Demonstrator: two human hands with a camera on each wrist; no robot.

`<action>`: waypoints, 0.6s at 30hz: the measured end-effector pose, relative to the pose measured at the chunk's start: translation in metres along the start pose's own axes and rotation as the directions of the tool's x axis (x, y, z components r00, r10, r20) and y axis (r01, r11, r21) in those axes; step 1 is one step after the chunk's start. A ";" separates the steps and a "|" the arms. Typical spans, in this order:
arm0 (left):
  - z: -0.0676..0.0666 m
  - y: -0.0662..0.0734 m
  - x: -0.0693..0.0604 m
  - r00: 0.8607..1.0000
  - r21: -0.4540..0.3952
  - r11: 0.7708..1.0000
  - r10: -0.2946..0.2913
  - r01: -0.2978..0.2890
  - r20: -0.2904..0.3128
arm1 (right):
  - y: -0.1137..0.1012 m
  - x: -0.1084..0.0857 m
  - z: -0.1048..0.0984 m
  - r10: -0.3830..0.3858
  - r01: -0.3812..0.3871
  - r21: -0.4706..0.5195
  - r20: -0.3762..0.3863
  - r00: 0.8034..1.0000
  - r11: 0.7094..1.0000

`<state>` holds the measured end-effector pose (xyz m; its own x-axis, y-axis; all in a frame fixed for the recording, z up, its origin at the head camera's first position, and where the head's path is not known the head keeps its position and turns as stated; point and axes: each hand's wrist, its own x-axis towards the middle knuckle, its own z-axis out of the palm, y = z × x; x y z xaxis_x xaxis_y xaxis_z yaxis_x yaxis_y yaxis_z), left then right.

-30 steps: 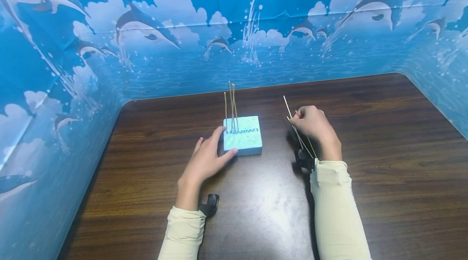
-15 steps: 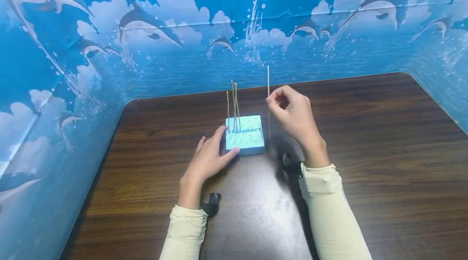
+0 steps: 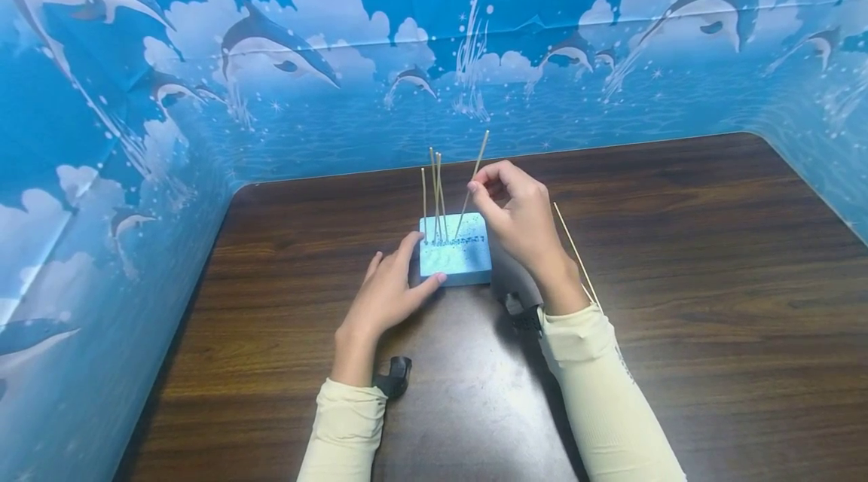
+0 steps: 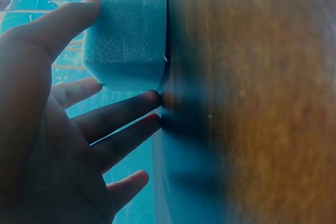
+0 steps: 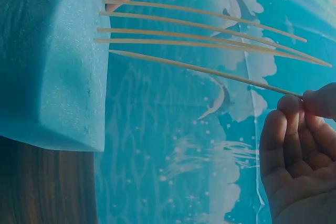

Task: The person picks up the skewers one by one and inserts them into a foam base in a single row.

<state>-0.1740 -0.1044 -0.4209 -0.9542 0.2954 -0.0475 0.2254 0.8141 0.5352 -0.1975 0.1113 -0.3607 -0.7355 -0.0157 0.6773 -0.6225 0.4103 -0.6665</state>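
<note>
Since the frame half a second ago, our right hand (image 3: 518,211) has come leftward from beyond the right side of the foam block (image 3: 454,263), and the thin stick (image 5: 210,71) which it holds has changed from nearly upright to tilted, its lower end now at the dotted row across the block. Our left hand (image 3: 383,294) has kept its place at the block's left side.

About the grip: our right thumb and index finger are closed together on the stick, at a part well above the block. Our left hand is spread wide, with fingers mostly straight; the thumb touches the block's front and the index finger its left side, so we judge that it steadies the block.

Four standing sticks (image 5: 152,4) rise from the left part of the block, and the held one comes down just to the right of them. For the work, this means, we think, that aiming has begun for a fifth; whether its point already touches the foam we cannot tell. Loose sticks (image 3: 576,252), partly hidden by our arm, lie on the table (image 3: 258,361) to the right of the block.
</note>
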 end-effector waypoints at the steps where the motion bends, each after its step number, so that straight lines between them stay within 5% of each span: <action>1: 0.000 0.000 0.000 1.000 0.003 1.000 0.000 0.000 -0.001 | 0.000 0.000 0.000 0.001 -0.001 0.001 -0.001 1.000 1.000; 18: -0.001 0.001 0.001 1.000 0.004 1.000 -0.004 0.004 0.009 | 0.005 -0.002 0.005 0.027 -0.026 -0.010 0.022 0.999 1.000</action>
<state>-0.1746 -0.1036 -0.4197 -0.9533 0.2966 -0.0577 0.2222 0.8175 0.5313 -0.2010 0.1088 -0.3669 -0.7575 -0.0248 0.6524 -0.6001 0.4200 -0.6808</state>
